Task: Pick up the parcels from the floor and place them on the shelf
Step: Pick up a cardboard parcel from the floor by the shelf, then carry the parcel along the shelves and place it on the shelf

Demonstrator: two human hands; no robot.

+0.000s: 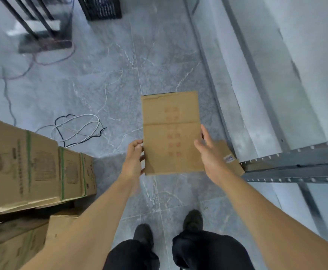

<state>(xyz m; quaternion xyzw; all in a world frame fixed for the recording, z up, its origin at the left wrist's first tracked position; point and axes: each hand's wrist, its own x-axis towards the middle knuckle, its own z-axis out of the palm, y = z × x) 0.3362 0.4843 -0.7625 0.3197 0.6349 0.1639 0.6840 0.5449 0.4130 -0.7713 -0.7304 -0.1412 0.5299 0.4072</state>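
A flat brown cardboard parcel [171,133] with faded red print is held above the grey floor in the middle of the view. My left hand [134,158] grips its left edge near the lower corner. My right hand [210,154] lies against its right edge with fingers spread. A second brown parcel [231,160] with a small white label lies on the floor under my right hand, beside the shelf. The grey metal shelf [295,166] stands at the right, its perforated beams close to my right wrist.
Large printed cardboard boxes [32,168] are stacked at the left. Loose white and black cables [77,129] lie on the marble floor. A black crate [100,7] and a black metal stand [42,26] sit at the far top. My feet [169,227] are below.
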